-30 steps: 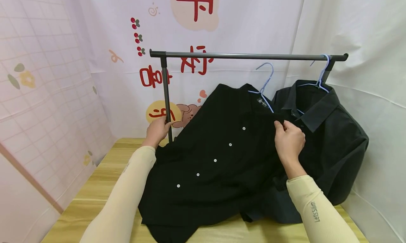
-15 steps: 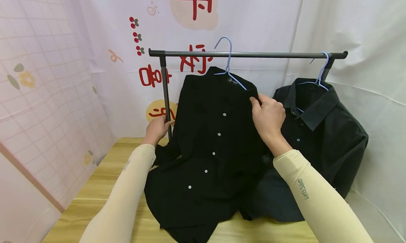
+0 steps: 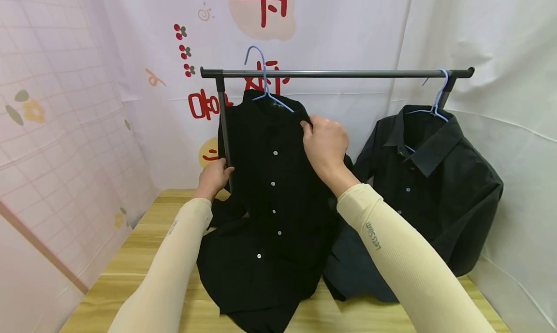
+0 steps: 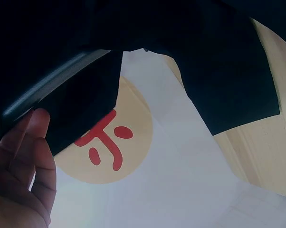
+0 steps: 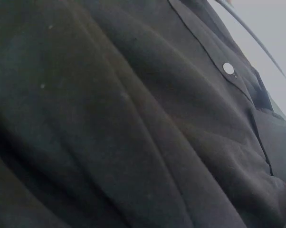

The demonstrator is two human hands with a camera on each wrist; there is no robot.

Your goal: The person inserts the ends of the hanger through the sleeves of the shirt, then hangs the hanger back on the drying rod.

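My right hand grips the shoulder of a black button-up shirt with white buttons. A light-blue hanger sits inside its collar, the hook rising above the rack's rail; the shaft crosses in front of the rail. Whether the hook touches the rail I cannot tell. My left hand holds the rack's left post, and the left wrist view shows fingers curled at that dark post. Close black cloth fills most of the right wrist view.
A second dark shirt hangs on a blue hanger at the rail's right end. The wooden table lies beneath, and the shirts' hems reach down to it. A printed white cloth stands behind the rack.
My right hand has carried the shirt and its hanger left and up, from beside the second shirt to the rail's left part. My left hand has stayed on the post.
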